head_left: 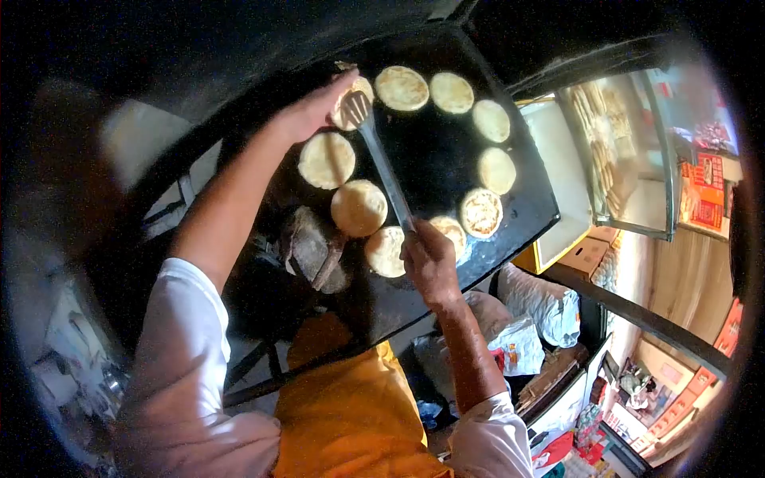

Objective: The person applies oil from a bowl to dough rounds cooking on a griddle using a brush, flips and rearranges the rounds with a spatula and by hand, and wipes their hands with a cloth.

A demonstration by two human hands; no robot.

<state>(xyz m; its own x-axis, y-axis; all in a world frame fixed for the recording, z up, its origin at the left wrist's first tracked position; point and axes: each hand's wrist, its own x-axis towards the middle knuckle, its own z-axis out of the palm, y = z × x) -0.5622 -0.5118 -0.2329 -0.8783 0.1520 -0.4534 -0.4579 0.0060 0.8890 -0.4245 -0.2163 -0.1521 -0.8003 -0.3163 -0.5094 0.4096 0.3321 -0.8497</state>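
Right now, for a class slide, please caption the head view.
Right hand holds a spatula, left hand at the edge of one flatbread on the griddle.

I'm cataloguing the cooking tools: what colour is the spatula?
The spatula is grey and metallic-looking; the head view shows it best.

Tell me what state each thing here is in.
Round pale flatbreads: arranged in a ring, some browned
Flat black griddle: bearing the flatbreads
Grey slotted metal spatula: held, head over one flatbread
Bare right hand: closed round the spatula's handle
Bare left hand: at that flatbread's edge
Framed glass case: tan pieces showing inside
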